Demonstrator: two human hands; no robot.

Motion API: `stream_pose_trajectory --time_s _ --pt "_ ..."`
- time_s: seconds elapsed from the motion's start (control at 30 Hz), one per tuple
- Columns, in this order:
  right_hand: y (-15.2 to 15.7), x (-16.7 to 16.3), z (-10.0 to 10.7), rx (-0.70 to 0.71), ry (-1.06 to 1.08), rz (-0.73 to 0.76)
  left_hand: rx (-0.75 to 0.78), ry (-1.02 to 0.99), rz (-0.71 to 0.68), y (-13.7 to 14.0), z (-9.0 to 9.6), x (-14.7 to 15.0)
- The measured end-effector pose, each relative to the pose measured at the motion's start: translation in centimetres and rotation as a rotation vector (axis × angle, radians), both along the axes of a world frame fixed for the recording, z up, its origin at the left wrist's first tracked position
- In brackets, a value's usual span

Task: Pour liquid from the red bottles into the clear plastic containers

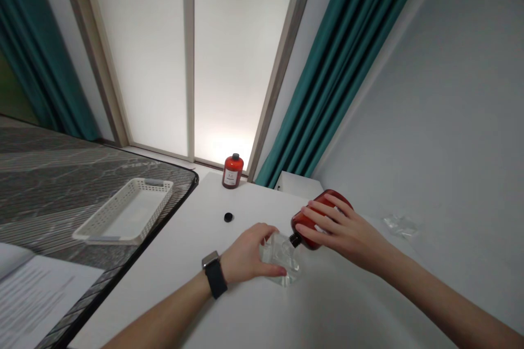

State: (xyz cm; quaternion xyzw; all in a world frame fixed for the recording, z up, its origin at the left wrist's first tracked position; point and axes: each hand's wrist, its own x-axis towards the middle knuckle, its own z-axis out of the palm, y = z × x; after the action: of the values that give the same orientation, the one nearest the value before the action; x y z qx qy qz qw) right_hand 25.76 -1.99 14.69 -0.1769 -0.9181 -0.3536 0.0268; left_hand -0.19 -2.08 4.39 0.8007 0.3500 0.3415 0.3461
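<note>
My right hand (333,226) is wrapped round a reddish-brown bottle (338,196), which lies tilted with its black neck pointing down and left. The neck is right at the rim of a clear container (282,264). Whether liquid flows from it, I cannot tell. With thumb and fingers, my left hand (249,256) grips the container from its left side. A small black cap (228,217) lies on the white table (172,289) beyond my left hand. Farther back, a second red bottle (232,172) with a white label stands upright, its dark cap on.
To the left, a white perforated basket (141,218) rests on a grey patterned surface (61,174) with a black edge, near printed papers (45,300). Crumpled clear plastic (401,225) lies at the right by the wall. A white box (298,184) stands behind the table.
</note>
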Motion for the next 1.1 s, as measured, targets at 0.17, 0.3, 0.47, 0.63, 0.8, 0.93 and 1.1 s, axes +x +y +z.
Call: stream_pose_trajectory --time_s 0.17,0.3,0.47,0.63,0.8,0.93,1.1 --pt "-0.2 -0.2 0.4 0.013 -0.023 -0.016 -0.015 -0.014 -0.006 0.0 0.2 0.0" --pt "-0.3 -0.3 0.5 0.005 -0.033 -0.011 -0.037 -0.021 -0.01 -0.1 0.3 0.0" --pt "-0.3 -0.5 0.8 0.009 -0.023 0.006 -0.035 -0.021 -0.01 -0.2 0.3 -0.1" --pt "-0.5 -0.7 1.1 0.015 -0.018 0.008 -0.052 -0.025 -0.008 -0.2 0.5 -0.1" --pt "-0.7 -1.1 1.6 0.033 -0.022 0.023 -0.057 -0.038 -0.016 -0.2 0.5 -0.1" --pt "-0.8 -1.3 1.9 0.069 -0.043 0.015 -0.058 -0.053 -0.014 -0.3 0.6 -0.1" --pt "-1.0 -1.4 2.3 0.075 -0.057 0.013 -0.05 -0.05 -0.006 -0.4 0.8 -0.2"
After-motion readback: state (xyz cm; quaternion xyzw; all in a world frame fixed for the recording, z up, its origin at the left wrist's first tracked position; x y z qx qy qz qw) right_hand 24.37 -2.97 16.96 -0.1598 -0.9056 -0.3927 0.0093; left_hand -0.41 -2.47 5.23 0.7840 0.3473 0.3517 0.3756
